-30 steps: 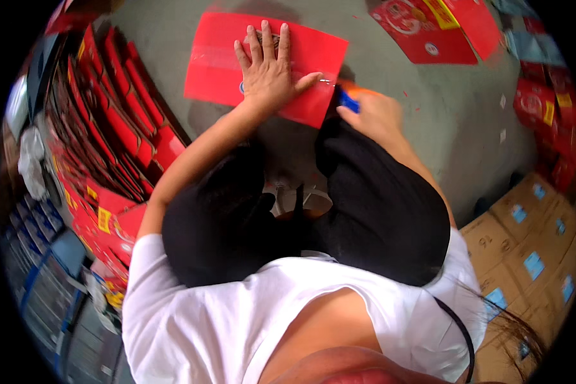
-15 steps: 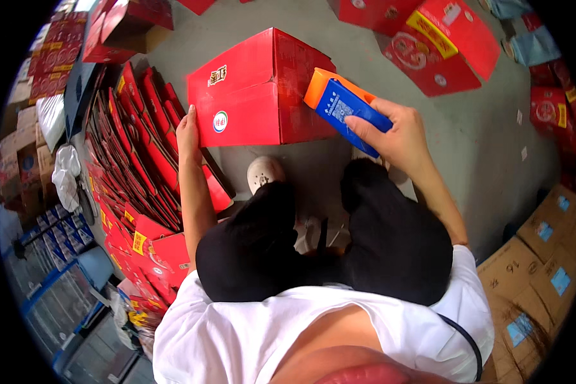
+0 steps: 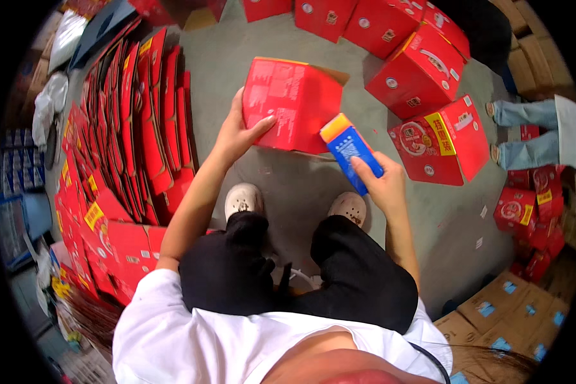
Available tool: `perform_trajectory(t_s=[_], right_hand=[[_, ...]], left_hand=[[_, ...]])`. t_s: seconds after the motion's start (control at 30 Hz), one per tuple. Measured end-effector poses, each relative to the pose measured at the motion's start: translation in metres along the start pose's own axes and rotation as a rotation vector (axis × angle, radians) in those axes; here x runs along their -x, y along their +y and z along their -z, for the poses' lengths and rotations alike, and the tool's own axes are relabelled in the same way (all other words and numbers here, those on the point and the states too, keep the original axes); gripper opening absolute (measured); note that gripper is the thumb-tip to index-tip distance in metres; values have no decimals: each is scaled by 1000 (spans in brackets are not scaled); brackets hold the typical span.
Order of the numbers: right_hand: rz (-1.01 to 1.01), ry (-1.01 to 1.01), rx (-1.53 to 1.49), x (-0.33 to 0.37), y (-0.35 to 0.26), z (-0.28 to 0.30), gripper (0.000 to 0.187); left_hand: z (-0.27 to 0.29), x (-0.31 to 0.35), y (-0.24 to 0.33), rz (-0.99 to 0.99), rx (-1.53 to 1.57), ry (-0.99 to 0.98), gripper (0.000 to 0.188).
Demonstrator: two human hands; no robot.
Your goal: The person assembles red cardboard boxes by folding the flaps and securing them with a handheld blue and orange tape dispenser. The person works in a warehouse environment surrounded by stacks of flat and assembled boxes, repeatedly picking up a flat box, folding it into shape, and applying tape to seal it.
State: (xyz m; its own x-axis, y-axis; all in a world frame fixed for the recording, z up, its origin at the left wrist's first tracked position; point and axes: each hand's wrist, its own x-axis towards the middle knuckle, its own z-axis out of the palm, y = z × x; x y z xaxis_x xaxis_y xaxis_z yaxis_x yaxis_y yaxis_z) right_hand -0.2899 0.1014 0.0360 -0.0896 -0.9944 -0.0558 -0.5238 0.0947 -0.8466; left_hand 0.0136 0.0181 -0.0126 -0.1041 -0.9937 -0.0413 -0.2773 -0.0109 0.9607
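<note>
Red box (image 3: 291, 109) turned, left hand (image 3: 238, 133) gripping it, right hand (image 3: 385, 182) holding dispenser (image 3: 352, 153)

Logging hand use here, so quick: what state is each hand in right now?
Left hand: closed on the left side of the red box.
Right hand: closed around the blue-and-orange handheld tool.
</note>
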Motion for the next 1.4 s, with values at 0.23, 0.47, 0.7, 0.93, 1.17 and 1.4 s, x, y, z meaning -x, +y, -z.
perform_trajectory(t_s=[0.23, 0.47, 0.7, 0.93, 1.17, 1.4], right_hand=[[-365, 34, 388, 44, 3, 71, 40], [-315, -94, 833, 42, 52, 44, 45], [-302, -201, 633, -51, 135, -38, 47], [-246, -463, 452, -49, 128, -64, 56], [-326, -594, -21, 9, 121, -75, 44], [-514, -544, -263, 27, 132, -53, 36]], left_hand=[[-32, 8, 32, -122, -269, -424, 79], [-52, -47, -84, 547, 189, -407, 95], [9, -79, 45, -323, -355, 236, 61], [-82, -114, -2, -448, -1116, 233, 85], [-89, -226, -23, -653, -849, 501, 74], [27, 53, -39, -165, -1067, -394, 46]])
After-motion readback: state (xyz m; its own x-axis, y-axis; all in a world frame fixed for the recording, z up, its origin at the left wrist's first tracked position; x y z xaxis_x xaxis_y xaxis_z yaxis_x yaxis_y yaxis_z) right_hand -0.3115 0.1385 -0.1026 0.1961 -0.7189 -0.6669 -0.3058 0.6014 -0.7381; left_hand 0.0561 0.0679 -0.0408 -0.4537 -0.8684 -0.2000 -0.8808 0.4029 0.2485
